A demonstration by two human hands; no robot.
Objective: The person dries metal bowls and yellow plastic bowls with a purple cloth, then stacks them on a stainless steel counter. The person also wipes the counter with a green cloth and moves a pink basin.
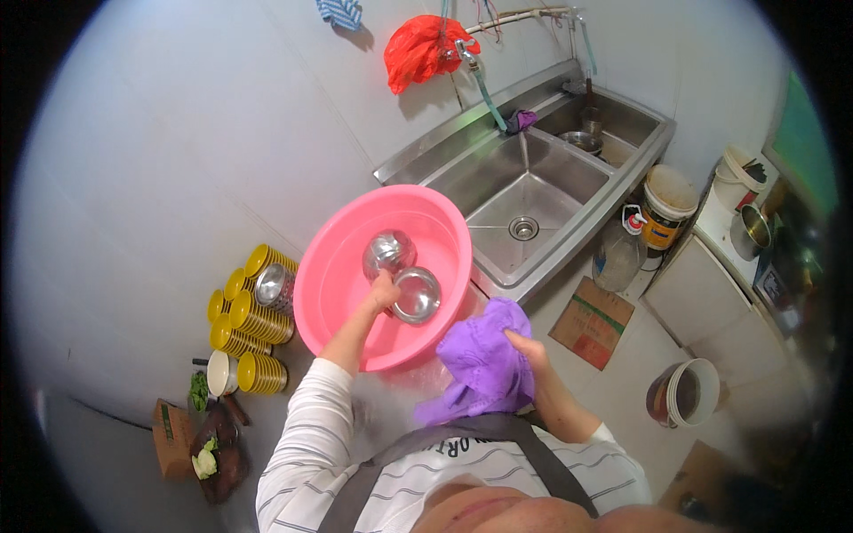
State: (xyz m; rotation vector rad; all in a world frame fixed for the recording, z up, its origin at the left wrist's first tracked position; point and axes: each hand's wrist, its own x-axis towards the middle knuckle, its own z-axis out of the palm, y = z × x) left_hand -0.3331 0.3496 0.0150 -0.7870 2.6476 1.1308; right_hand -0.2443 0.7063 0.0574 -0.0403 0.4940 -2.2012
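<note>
My left hand reaches into a large pink plastic basin, its fingers at the rim of a steel bowl. Another shiny steel bowl lies beside it in the basin, next to my hand. Whether my fingers grip one of the bowls is hard to tell, as they are partly hidden. A bunched purple cloth is held in my right hand, in front of my chest and to the right of the basin.
A double stainless steel sink stands beyond the basin, with a hose above it. Stacked yellow bowls and a stack of steel bowls stand at the left. Buckets, a large bottle and flattened cardboard are at the right.
</note>
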